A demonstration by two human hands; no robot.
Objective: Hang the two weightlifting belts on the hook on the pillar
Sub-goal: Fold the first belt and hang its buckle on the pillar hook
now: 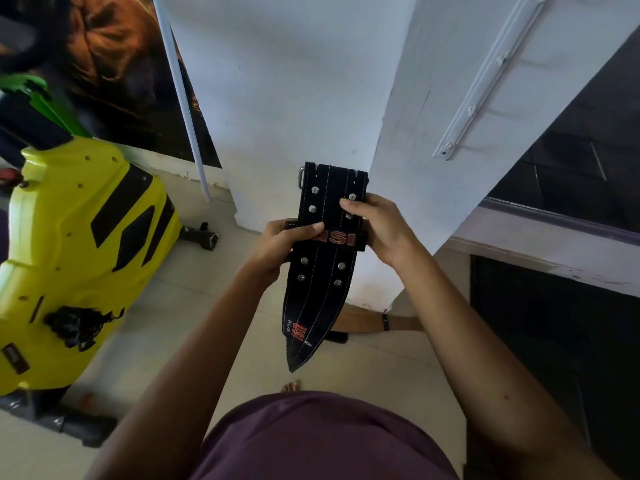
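Note:
A black leather weightlifting belt [320, 271] with white stitching, metal rivets and red lettering hangs in front of me, its pointed end down. My left hand [280, 245] grips its left edge at the loop. On the right edge, my right hand [375, 226] holds it with fingers over the rivets. A metal buckle [300, 177] shows at the belt's top. A second belt, tan with a black loop [377, 322], lies on the floor by the base of the white pillar [294, 98]. No hook shows in this view.
A yellow-green exercise machine [76, 258] stands at the left on black feet. A poster [114, 64] covers the wall behind it. A white cable channel [485, 84] runs up the pillar's right face. A dark recess [554, 341] and ledge lie to the right. My bare toes [291, 386] show below.

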